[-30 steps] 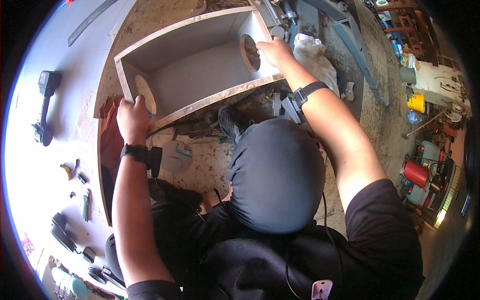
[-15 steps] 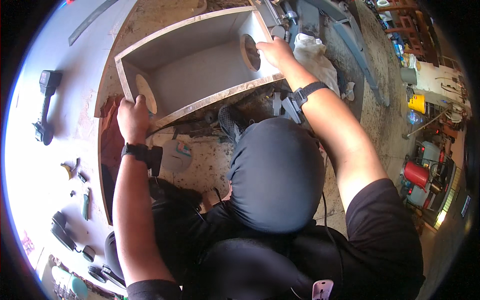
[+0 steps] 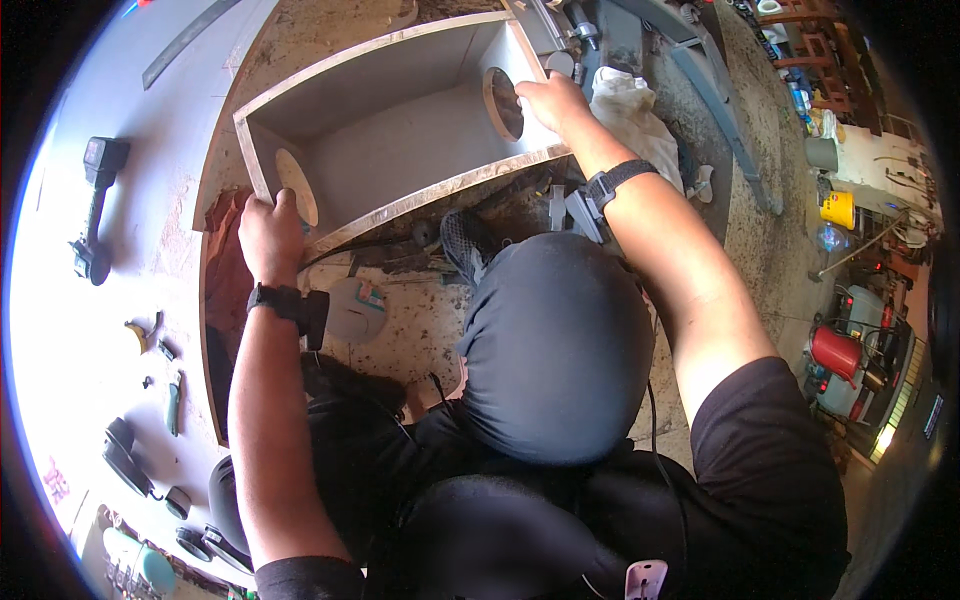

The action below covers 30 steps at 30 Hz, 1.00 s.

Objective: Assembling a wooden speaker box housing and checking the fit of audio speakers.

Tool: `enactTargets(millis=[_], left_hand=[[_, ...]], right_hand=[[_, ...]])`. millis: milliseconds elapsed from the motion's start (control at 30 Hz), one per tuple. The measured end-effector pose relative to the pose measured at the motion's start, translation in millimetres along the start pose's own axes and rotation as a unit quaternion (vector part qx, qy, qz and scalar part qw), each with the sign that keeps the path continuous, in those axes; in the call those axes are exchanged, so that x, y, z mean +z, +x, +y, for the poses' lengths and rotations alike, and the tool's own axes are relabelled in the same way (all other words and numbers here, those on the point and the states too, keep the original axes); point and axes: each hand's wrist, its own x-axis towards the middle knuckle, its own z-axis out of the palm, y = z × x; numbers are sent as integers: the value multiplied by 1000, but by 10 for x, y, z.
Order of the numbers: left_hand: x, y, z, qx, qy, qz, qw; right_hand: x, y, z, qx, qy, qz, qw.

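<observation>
A long rectangular box (image 3: 400, 135) with grey inner faces and bare board edges lies tilted in front of me, its open side facing up toward me. Each short end has a round hole cut through it. My left hand (image 3: 270, 235) is closed round the near corner of the left end, beside the left hole. At the right end, my right hand (image 3: 555, 105) grips the edge, thumb close to the right hole (image 3: 503, 104). The fingers of both hands are partly hidden behind the boards. Black straps circle both wrists.
On the white tabletop at left lie a cordless power tool (image 3: 97, 210), a green-handled cutter (image 3: 174, 403) and a dark metal strip (image 3: 187, 42). A white cloth (image 3: 630, 110) and a grey metal frame (image 3: 715, 90) are right of the box. A round white container (image 3: 354, 310) stands below it.
Almost nothing differs. The whole view has shifted by a few pixels, while both hands keep the same hold on the box.
</observation>
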Motion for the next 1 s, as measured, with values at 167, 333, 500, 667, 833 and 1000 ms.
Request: enactTargets(millis=[167, 333, 500, 667, 833, 1000], left_hand=[[19, 27, -66, 0, 13, 6, 1000], [24, 32, -42, -4, 12, -5, 1000], [38, 28, -38, -5, 9, 3, 1000], [35, 34, -46, -5, 1, 3, 1000], [24, 56, -42, -9, 9, -12, 1000], [21, 47, -11, -12, 8, -9, 1000]], right_hand=[[-1, -33, -31, 3, -5, 3, 1000], [21, 9, 31, 0, 2, 4, 1000], [57, 39, 56, -4, -15, 21, 1000], [40, 9, 22, 1, -32, 28, 999], [-27, -32, -44, 0, -19, -3, 1000], [26, 19, 35, -5, -24, 23, 999]])
